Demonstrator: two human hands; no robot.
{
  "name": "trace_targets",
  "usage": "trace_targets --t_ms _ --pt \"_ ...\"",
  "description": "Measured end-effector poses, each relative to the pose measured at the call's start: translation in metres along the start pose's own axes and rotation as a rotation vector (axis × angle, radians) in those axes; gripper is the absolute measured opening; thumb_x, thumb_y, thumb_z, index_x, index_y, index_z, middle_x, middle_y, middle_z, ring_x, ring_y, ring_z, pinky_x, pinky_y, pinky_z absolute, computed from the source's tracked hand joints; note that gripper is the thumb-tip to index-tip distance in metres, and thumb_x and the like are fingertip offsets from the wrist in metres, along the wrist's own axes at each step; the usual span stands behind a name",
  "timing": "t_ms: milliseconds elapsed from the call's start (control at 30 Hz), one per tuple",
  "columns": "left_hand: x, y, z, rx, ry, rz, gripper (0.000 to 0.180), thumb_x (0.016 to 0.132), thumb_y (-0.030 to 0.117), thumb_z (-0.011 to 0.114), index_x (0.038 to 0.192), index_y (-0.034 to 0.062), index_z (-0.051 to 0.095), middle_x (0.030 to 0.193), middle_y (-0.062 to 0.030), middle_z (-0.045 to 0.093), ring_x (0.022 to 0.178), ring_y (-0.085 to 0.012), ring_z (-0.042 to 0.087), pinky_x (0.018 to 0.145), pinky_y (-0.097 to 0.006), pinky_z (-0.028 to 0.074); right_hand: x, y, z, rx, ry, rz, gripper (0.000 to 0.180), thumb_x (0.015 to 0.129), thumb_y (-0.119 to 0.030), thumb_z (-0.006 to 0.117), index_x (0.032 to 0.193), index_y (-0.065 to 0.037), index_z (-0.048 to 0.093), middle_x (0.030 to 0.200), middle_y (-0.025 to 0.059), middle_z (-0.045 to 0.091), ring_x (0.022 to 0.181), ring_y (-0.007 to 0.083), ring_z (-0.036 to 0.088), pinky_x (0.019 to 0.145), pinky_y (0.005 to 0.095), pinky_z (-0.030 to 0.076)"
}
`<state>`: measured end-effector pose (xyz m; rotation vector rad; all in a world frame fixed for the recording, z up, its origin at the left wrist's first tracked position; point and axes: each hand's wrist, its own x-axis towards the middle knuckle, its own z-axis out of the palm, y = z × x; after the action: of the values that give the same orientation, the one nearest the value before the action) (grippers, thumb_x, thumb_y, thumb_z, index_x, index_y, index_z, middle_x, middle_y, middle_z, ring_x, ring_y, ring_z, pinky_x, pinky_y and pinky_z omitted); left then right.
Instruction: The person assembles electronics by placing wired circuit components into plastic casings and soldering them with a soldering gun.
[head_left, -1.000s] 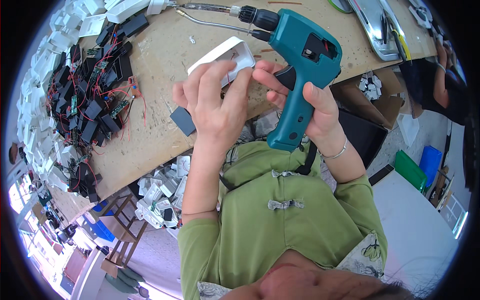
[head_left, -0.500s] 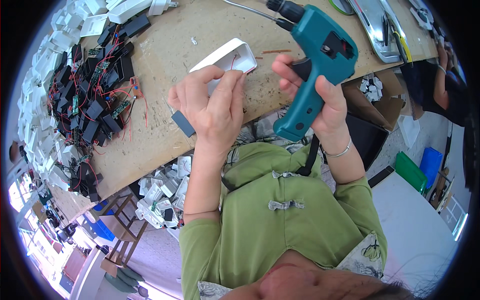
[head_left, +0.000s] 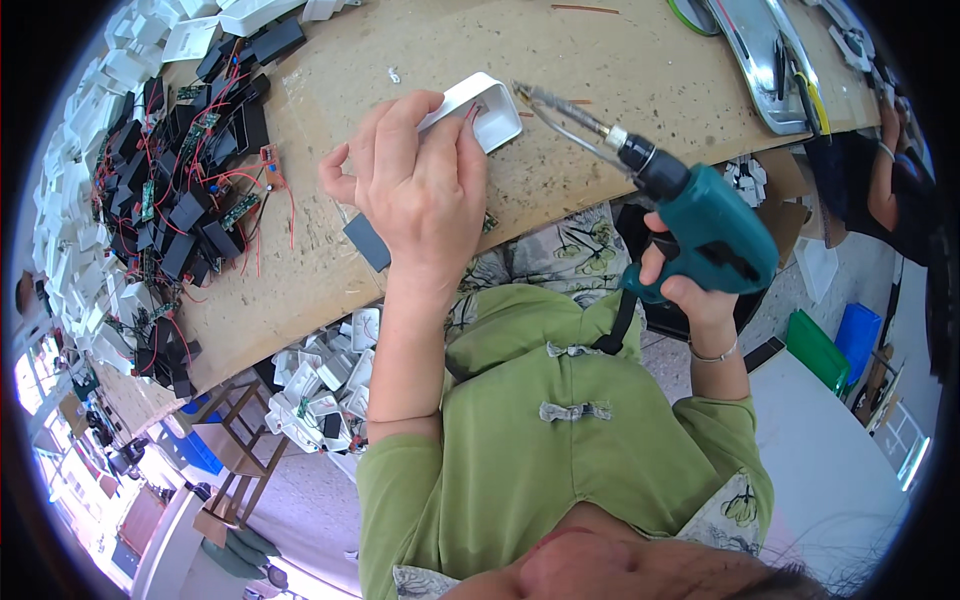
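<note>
Our left hand (head_left: 425, 190) clamps white plastic case (head_left: 480, 108) on workbench (head_left: 600, 60). Our right hand (head_left: 690, 295) grips teal power screwdriver (head_left: 700, 225), bit tip at case's right rim.

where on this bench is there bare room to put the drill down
Bare wood lies between the white casing under the left hand and the metal tray, ahead of the teal drill in the right hand. The left side is crowded with black modules and red wires.
</note>
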<state>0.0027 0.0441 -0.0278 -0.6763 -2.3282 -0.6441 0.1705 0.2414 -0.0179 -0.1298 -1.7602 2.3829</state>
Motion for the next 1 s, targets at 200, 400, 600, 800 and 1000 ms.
trace_targets --t_ms 200,400,600,800,1000 --pt "-0.001 -0.001 0.007 0.008 -0.008 0.004 0.006 0.069 0.011 0.068 0.075 0.012 0.066 0.096 0.0042 0.058 0.093 -0.0167 0.057 0.086 -0.042 0.027 -0.015 0.01 -0.01 -0.28 -0.046 0.096 0.06 0.074 0.001 0.074 0.126 0.008 0.046 0.087 0.0094 0.063 0.073 0.0135 0.06 0.065 0.0263 0.05" --pt "-0.001 -0.001 0.009 -0.025 0.001 -0.012 0.006 0.069 0.01 0.067 0.074 0.0106 0.066 0.094 0.0027 0.058 0.087 -0.0173 0.055 0.083 -0.041 0.027 -0.007 0.017 -0.007 -0.45 -0.075 0.066 0.063 0.071 0.003 0.075 0.126 0.01 0.045 0.083 0.0074 0.063 0.069 0.0118 0.06 0.063 0.0243 0.05" --pt "-0.001 -0.001 0.012 -0.044 0.02 0.009 0.006 0.068 0.008 0.067 0.074 0.0086 0.065 0.093 0.0004 0.058 0.085 -0.0185 0.053 0.08 -0.038 0.029 -0.001 0.02 -0.004 -0.542 -0.105 0.012 0.064 0.071 -0.003 0.078 0.125 0.01 0.047 0.082 0.0055 0.062 0.067 0.0102 0.058 0.062 0.0224 0.048" --pt "-0.001 0.0 0.012 -0.091 -0.001 -0.008 0.009 0.066 0.005 0.067 0.074 0.0051 0.064 0.093 -0.0024 0.058 0.086 -0.0207 0.053 0.081 -0.037 0.033 0.001 0.024 -0.001 -0.548 -0.092 -0.017 0.064 0.071 -0.006 0.079 0.125 0.009 0.047 0.084 0.0055 0.062 0.067 0.0097 0.058 0.062 0.022 0.049" --pt "-0.001 0.0 0.012 -0.092 0.002 -0.006 0.01 0.065 0.004 0.067 0.074 0.0043 0.063 0.094 -0.003 0.058 0.087 -0.022 0.052 0.081 -0.037 0.035 0.004 0.02 0.003 -0.555 -0.086 -0.007 0.065 0.072 -0.008 0.079 0.126 0.008 0.047 0.086 0.0052 0.063 0.069 0.009 0.058 0.062 0.0223 0.05"
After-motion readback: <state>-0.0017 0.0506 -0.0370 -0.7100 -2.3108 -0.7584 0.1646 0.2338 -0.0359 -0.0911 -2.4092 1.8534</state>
